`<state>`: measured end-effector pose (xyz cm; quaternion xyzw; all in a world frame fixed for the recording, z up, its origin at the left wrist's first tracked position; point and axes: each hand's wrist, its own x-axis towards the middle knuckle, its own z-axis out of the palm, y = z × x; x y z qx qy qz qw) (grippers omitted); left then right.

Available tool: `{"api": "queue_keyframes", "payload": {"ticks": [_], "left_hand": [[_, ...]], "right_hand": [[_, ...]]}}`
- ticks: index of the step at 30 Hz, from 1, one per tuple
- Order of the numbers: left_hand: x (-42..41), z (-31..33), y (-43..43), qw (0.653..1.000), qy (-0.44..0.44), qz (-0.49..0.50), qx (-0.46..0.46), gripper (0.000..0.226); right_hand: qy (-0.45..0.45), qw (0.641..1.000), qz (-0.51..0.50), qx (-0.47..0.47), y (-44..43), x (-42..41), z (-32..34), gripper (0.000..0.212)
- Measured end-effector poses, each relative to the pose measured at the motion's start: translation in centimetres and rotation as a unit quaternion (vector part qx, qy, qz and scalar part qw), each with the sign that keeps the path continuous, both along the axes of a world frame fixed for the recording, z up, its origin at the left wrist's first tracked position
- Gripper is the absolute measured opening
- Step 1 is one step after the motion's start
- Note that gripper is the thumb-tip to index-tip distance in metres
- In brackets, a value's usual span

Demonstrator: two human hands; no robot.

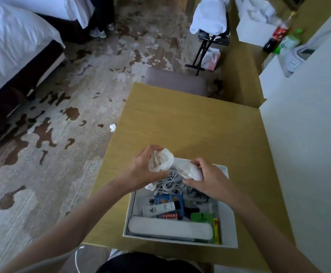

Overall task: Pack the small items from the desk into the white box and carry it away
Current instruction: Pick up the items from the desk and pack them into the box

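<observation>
Over desk (pixel 190 125), near edge: white box (pixel 228 223), open and nearly full; white socks (pixel 172 164) bunched above its far end, left hand (pixel 145 166) and right hand (pixel 210 178) each in pinching grip; best rolled compact, tucked beside coiled white cable (pixel 170 184).

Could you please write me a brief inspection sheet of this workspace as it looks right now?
Surface: wooden desk, bare apart from the box.
Job's things: white box near the desk's front edge, open, holding a white tube, a long white case, a green packet and other small packets.
Clutter: a white scrap on the carpet beside the desk.
Grippers: left hand and right hand both grip a pale socks bundle above the box.
Cables: coiled white cable at the far end of the box.
Surroundings: beds on the left, a chair behind the desk, bottles on a far counter.
</observation>
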<state>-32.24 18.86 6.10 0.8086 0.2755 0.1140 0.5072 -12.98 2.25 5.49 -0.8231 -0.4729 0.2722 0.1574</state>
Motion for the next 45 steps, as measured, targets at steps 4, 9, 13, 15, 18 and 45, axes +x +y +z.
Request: {"api": "queue_keyframes", "payload": {"ticks": [4,9,13,15,18,45], "left_hand": [[0.3,-0.4,0.3,0.997,0.009,-0.050,0.059,0.065],[0.6,-0.1,0.4,0.994,-0.007,-0.068,0.090,0.067],[0.5,-0.2,-0.3,0.983,-0.002,-0.111,0.146,0.066],[0.7,-0.3,-0.8,0.979,0.008,-0.125,0.162,0.068],[1.5,-0.5,-2.0,0.973,0.027,-0.156,0.166,0.068],[9.8,-5.1,-7.8,0.897,-0.010,-0.278,0.342,0.048]], "right_hand": [[-0.168,0.982,0.050,-0.069,-0.5,-0.8,-2.3,0.069],[-0.281,0.954,0.067,-0.073,-1.2,-0.6,-3.3,0.070],[-0.274,0.956,0.043,-0.098,-3.4,-0.3,-3.1,0.073],[-0.264,0.960,0.053,-0.076,-4.2,-0.5,-3.1,0.062],[-0.283,0.955,0.061,-0.065,-5.0,-0.9,-2.9,0.051],[-0.141,0.962,-0.121,0.200,-10.4,1.3,-2.8,0.019]]}}
